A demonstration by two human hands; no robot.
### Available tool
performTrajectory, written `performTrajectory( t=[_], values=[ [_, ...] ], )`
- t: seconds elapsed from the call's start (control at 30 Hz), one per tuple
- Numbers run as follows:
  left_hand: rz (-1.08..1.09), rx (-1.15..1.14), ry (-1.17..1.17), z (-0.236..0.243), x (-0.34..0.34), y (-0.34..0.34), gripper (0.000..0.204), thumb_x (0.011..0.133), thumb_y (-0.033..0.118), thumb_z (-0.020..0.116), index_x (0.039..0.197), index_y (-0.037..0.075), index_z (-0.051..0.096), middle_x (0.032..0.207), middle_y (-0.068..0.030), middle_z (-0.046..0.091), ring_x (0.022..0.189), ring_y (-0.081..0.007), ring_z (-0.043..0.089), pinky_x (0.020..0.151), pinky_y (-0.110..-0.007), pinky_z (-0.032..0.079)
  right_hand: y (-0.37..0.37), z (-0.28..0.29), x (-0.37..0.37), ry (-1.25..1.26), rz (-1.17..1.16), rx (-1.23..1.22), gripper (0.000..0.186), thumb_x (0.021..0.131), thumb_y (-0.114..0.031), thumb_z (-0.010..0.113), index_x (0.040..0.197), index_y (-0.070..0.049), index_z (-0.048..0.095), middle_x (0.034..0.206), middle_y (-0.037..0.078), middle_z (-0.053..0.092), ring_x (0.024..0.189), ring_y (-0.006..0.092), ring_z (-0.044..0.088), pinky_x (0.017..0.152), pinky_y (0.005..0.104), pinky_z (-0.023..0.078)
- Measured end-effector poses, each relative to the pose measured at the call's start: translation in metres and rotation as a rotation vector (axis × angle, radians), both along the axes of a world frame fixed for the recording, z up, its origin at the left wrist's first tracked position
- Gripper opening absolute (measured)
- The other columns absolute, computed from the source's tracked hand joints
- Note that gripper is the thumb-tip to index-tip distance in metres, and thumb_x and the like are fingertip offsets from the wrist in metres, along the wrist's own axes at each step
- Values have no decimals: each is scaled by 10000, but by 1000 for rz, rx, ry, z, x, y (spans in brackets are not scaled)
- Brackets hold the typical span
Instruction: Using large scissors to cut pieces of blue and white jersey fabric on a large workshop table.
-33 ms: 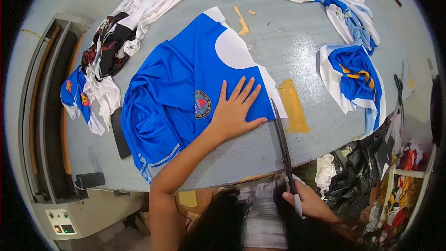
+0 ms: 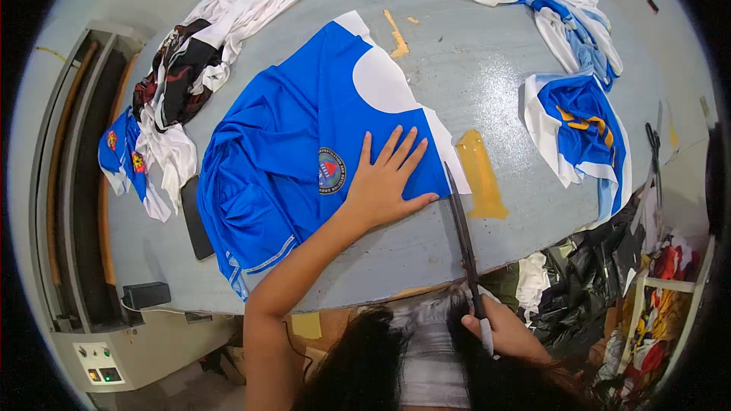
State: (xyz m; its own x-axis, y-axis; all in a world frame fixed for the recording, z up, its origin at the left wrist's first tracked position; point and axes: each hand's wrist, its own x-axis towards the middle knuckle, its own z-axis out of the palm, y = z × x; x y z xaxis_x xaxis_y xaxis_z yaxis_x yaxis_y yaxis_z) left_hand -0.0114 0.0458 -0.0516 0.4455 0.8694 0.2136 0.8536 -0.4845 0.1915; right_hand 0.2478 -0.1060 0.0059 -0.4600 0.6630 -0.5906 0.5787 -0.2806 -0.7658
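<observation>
Garment (image 2: 282, 129) on table (image 2: 388, 259), left of scissors (image 2: 465, 243)

Right of the shirt (image 2: 274, 129), bare table (image 2: 495, 91) gives a lane, with a tan patch (image 2: 481, 175) in it, until a bundle (image 2: 567, 129) blocks farther right. Scissors (image 2: 463, 236) bar the shirt's near right corner, the left hand (image 2: 381, 183) covers its right part, white cloth (image 2: 171, 156) blocks its left

We count two hands, one left hand (image 2: 384, 185) and one right hand (image 2: 509, 327), with one held pair of scissors (image 2: 463, 240). Under the left hand we find one blue shirt (image 2: 282, 129) bearing one round badge (image 2: 330, 170). We also count one table (image 2: 373, 262), three yellow patches (image 2: 480, 175), one black box (image 2: 147, 294) and one machine (image 2: 78, 205). The heaped clothes (image 2: 259, 7) overlap too much for us to count.
</observation>
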Motion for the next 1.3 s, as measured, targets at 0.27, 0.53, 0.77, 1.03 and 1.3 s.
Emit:
performTrajectory(
  t=[0.27,0.53,0.77,1.03,1.3],
  values=[
    [17,-16,-6,1,1,1,806,763,599,516,1373,108,327,1449,-108,259,1352,-276,197,1058,-574,69,1,-2,-6,-122,48,53,573,861,-476,505,930,89,445,845,301,547,841,423,558,737,449,433],
    [12,25,-20,-1,-1,-2,809,768,613,501,1372,104,325,1439,-112,276,1339,-279,226,1055,-576,83,-1,2,-14,-140,-5,41,533,877,-454,493,998,63,444,848,281,566,837,426,564,727,442,440],
    [17,30,-38,-2,-3,-2,810,768,623,495,1370,107,328,1434,-114,284,1337,-277,230,1051,-583,89,8,20,-21,-200,-3,-7,506,878,-417,508,1133,15,436,948,249,576,924,414,552,804,423,431],
    [7,41,-53,-3,-2,0,801,769,623,492,1360,104,343,1429,-116,291,1334,-279,235,1046,-589,99,15,36,-20,-189,9,-119,501,884,-365,510,1211,2,415,1087,255,540,1045,369,523,905,392,387],
    [7,51,-72,-8,-1,-1,802,766,626,493,1355,100,351,1428,-118,294,1335,-278,234,1040,-600,97,12,28,-25,-205,-24,-41,510,894,-396,494,1201,4,424,1083,250,549,1050,373,529,896,398,397]
  ],
)
